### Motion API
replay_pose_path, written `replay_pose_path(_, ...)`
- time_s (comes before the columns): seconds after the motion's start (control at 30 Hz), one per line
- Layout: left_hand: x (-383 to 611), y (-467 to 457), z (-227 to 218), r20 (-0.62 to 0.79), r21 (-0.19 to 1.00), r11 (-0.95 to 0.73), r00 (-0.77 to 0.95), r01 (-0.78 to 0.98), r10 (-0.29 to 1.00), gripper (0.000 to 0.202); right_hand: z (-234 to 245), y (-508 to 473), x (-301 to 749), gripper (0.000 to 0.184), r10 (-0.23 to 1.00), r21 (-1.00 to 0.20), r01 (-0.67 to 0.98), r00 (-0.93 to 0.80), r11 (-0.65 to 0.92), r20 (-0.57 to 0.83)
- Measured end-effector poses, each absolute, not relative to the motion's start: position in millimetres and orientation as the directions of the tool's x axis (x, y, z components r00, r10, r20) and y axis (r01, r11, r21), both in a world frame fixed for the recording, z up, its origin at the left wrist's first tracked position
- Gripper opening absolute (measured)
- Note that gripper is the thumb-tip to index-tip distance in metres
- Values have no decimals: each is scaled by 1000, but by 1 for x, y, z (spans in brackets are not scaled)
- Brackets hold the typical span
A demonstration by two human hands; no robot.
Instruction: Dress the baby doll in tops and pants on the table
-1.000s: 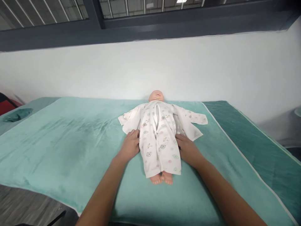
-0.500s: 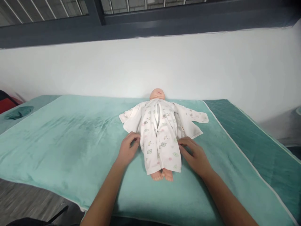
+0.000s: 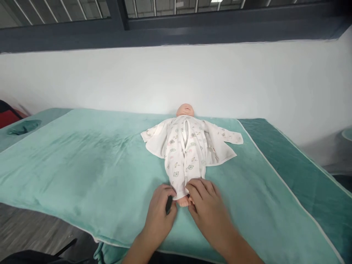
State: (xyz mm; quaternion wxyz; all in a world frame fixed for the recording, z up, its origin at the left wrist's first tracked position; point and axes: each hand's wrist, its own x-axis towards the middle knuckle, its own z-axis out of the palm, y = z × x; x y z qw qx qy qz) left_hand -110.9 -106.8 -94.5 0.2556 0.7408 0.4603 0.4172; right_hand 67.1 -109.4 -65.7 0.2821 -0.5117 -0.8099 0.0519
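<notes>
A baby doll (image 3: pixel 184 110) lies on its back on a light teal towel (image 3: pixel 82 157), head toward the wall. It wears a white printed romper (image 3: pixel 185 154) whose sleeves lie spread to both sides. My left hand (image 3: pixel 161 214) is at the doll's near end, fingers curled at the left trouser cuff and the bare foot (image 3: pixel 183 201). My right hand (image 3: pixel 207 207) covers the other foot, fingers bent onto the right cuff. Whether either hand grips cloth or just touches it is unclear.
The towel covers a padded table that meets a white wall (image 3: pixel 176 77). A darker teal cover (image 3: pixel 297 165) shows along the right side. A small dark green cloth (image 3: pixel 23 127) lies far left, with something red (image 3: pixel 8 116) behind it. A window frame runs above.
Both hands slid from the doll's hips down along the romper legs to the feet and came close together. The doll stayed where it was.
</notes>
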Motion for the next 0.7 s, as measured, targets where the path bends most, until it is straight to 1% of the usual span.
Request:
replay_pose_path(0.1, -109, -106, -91, 354, 837, -396, 178, 377, 918, 23, -68, -104, 60, 18, 851, -313, 833, -305, 456, 427)
replay_pose_path(0.17, -111, -107, -89, 323, 884, -354, 151, 306, 934, 21, -67, -102, 58, 16, 830, -300, 827, -310, 476, 464)
replay_pose_path(0.33, -120, -116, -83, 270, 952, -277, 69, 130, 961, 14, -55, -110, 57, 11, 760, -329, 751, -336, 572, 556)
replay_pose_path(0.4, -125, -121, -81, 259, 960, -262, 41, 98, 965, 10, -48, -118, 56, 11, 741, -343, 720, -347, 603, 574)
replay_pose_path(0.47, -130, -125, -82, 257, 960, -257, 21, 110, 966, 9, -43, -125, 55, 12, 722, -341, 700, -358, 627, 593)
replay_pose_path(0.53, -134, -128, -84, 247, 956, -246, 12, 158, 969, 10, -41, -131, 53, 12, 708, -327, 692, -376, 643, 597)
replay_pose_path(0.63, -139, -131, -89, 212, 933, -212, 31, 290, 977, 14, -44, -134, 55, 14, 711, -321, 676, -435, 663, 552)
replay_pose_path(0.7, -139, -131, -89, 236, 890, -240, 59, 389, 970, 18, -48, -134, 63, 16, 724, -349, 661, -452, 665, 521)
